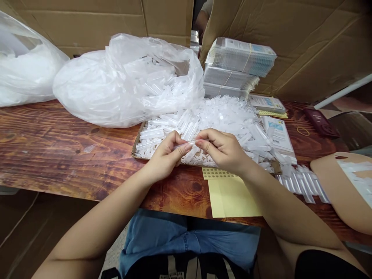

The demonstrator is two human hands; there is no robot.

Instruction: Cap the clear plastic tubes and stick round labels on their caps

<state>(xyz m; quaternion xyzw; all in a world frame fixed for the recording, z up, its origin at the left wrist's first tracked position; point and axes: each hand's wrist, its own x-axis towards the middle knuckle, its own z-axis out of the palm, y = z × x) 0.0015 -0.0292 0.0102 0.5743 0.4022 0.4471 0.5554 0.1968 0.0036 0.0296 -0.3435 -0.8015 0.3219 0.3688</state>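
Note:
Both of my hands meet over a shallow cardboard tray (134,152) heaped with clear plastic tubes and small translucent pieces. A slim clear plastic tube (182,145) lies level between them. My left hand (170,152) pinches one end of it between thumb and fingers. At the other end, the thumb and forefinger of my right hand (219,147) are closed on it. Whether a cap sits on that end is hidden by the fingertips. Just below my right hand lies a yellow sticker sheet (232,195) with rows of small round marks along its top.
A large open plastic bag (95,85) full of tubes stands behind the tray, with another bag (31,73) to its left. Banded stacks of printed packs (238,58) rise at the back right. Several tubes (302,182) lie in a row beside a tan board (340,190).

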